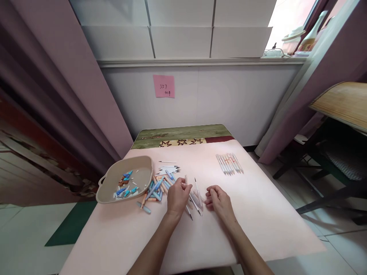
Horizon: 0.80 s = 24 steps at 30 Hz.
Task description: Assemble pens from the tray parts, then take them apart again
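Here, low in the middle of the frame, the left hand [178, 198] pinched a pale pen piece [186, 179]. Beside it, the right hand [220, 201] had bent fingers, but I could not tell if it held anything. Thin refills [197, 187] lay between them on the pink worktop [258, 217]. Blue and orange tubes [155, 188] lay heaped to their left, near a tan basin [145, 165] of small bits. At the right was a row of pens [228, 164]. Higher up, a pink note [164, 86] was on the wall [223, 91].

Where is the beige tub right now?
In the head view, the beige tub sits at the left side of the table, just left of the pile of blue and orange pen parts.
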Motion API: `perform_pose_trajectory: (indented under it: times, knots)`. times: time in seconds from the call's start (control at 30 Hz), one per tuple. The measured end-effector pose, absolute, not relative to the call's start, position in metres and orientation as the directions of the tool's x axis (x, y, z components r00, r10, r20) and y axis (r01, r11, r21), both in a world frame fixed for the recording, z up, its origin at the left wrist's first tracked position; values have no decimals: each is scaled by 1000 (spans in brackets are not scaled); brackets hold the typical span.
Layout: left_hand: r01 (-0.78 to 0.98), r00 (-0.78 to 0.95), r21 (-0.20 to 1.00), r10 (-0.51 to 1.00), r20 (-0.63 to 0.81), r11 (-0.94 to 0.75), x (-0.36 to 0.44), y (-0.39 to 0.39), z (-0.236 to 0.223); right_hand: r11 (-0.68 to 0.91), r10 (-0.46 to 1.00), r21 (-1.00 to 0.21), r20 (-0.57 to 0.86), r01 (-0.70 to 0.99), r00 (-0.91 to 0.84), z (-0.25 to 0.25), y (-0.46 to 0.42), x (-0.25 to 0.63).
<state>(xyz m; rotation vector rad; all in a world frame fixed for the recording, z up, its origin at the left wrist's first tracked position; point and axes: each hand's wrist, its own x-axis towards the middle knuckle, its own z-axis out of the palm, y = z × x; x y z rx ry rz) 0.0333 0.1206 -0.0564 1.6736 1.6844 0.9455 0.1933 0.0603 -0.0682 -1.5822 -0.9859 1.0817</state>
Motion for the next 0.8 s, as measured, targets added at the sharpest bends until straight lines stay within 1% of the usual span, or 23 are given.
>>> perform_pose_trajectory:
  times: [0.03, 0.07, 0.13, 0.2, 0.23, 0.33, 0.4, 0.5, 0.63, 0.7, 0.8]
  knots:
    - [619, -36, 784, 995, 89, -48, 33, 121, -55, -250, 934, -964, -215, 92, 284, -69, 61, 193]
    - [648, -24, 760, 996, 91, -53, 34, 121, -54, -251, 935, -959, -205, 132, 291, -70, 61, 193]
    - [703, -6, 709, 997, 77, -51, 35, 120, -50, -196, 952, -926, -101, 322, 288, -70, 62, 192]
    - [750, 3, 660, 997, 75, -52, 36, 119, -46, -131, 967, -850, 3, 511, 253, -68, 62, 188]
    - [766, 6, 641, 996, 84, -59, 36, 118, -44, -119, 972, -809, 24, 576, 234, -67, 62, 185]
    - [776, 25, 624, 993, 119, -94, 35, 116, -41, -146, 981, -700, -8, 699, 196, -68, 59, 174]
    - [746, 42, 660, 995, 92, -92, 33, 115, -42, -162, 982, -635, -31, 755, 185, -71, 57, 169]
    - [645, 57, 762, 998, 19, -51, 31, 115, -47, -149, 985, -583, -13, 799, 174, -72, 55, 166]
    - [349, 86, 934, 990, -109, 73, 33, 117, -55, -89, 989, -588, 42, 804, 140, -67, 52, 167]
    - [238, 108, 964, 983, -151, 122, 35, 118, -58, -51, 991, -604, 69, 795, 116, -64, 49, 166]
    - [184, 60, 973, 987, -151, 138, 33, 119, -58, -7, 989, -613, 111, 790, 95, -63, 45, 167]
